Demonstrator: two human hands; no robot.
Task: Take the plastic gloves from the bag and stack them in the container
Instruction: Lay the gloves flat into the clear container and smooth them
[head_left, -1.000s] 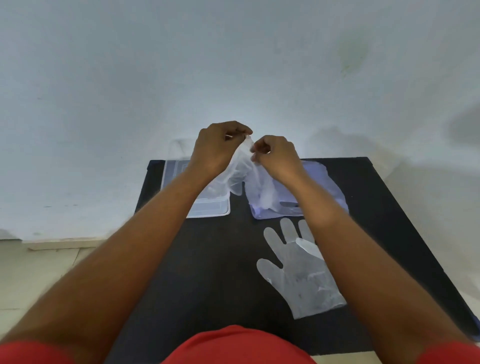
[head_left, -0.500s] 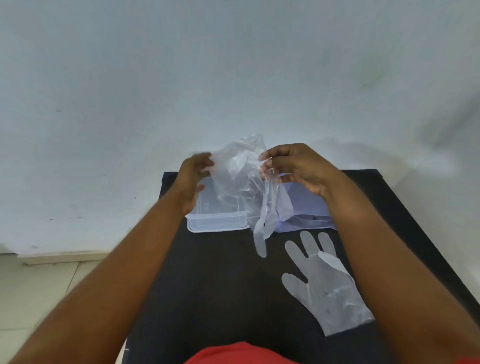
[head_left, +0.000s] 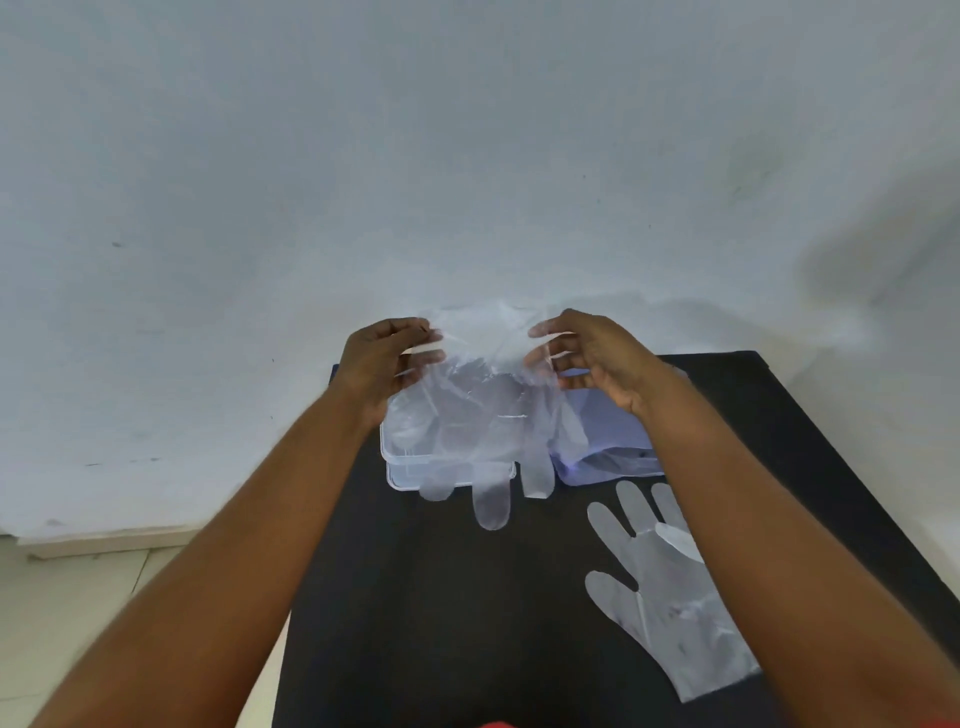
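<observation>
The fingers of the left hand and those of the right hand pinch the two cuff corners of a clear plastic glove, spread taut between them. Its long axis hangs straight down from the fingers, glove tips dangling past the near rim of the container directly beneath. Both hands sit equally near, so lowering looks like the move. A second glove lies on the counter, the bag just right of the container

One head-worn view looks forward and down, close over the black table.
</observation>
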